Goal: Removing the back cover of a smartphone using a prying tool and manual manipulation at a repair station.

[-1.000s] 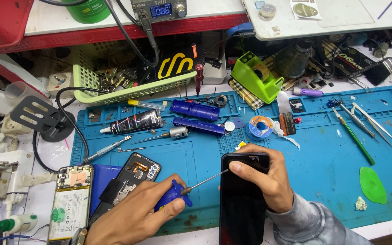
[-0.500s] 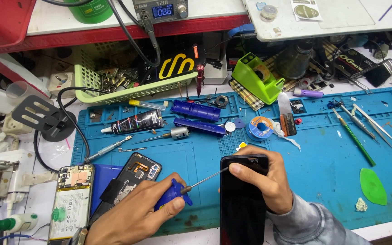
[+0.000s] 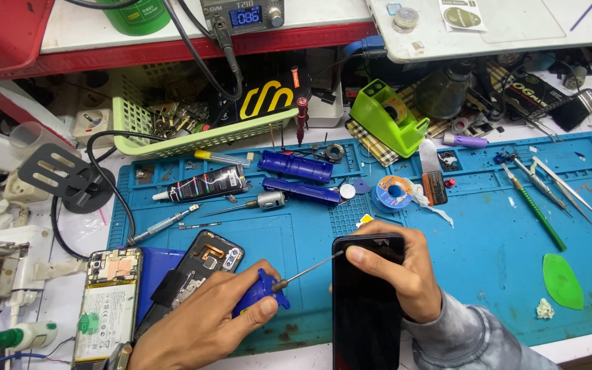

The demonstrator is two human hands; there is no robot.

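Working right at the near edge of the bench (image 3: pixel 488 274), the left hand (image 3: pixel 207 325) is clenched around a blue-handled screwdriver (image 3: pixel 268 291), its thin shaft angled up so the tip meets the top corner of a dark phone (image 3: pixel 368 308). The right hand (image 3: pixel 399 274) clamps that phone from above, thumb across the glass, steadying it flat on the blue mat. By the look of it, the phone is in one piece, so the opening job seems barely begun. Just left, an opened phone body (image 3: pixel 196 267) and a bare battery board (image 3: pixel 109 301) lie stripped. Farther back sit a black glue tube (image 3: pixel 200 186), two blue tool handles (image 3: pixel 296 168), tweezers (image 3: pixel 563 188), then the green tape dispenser (image 3: pixel 386 116).
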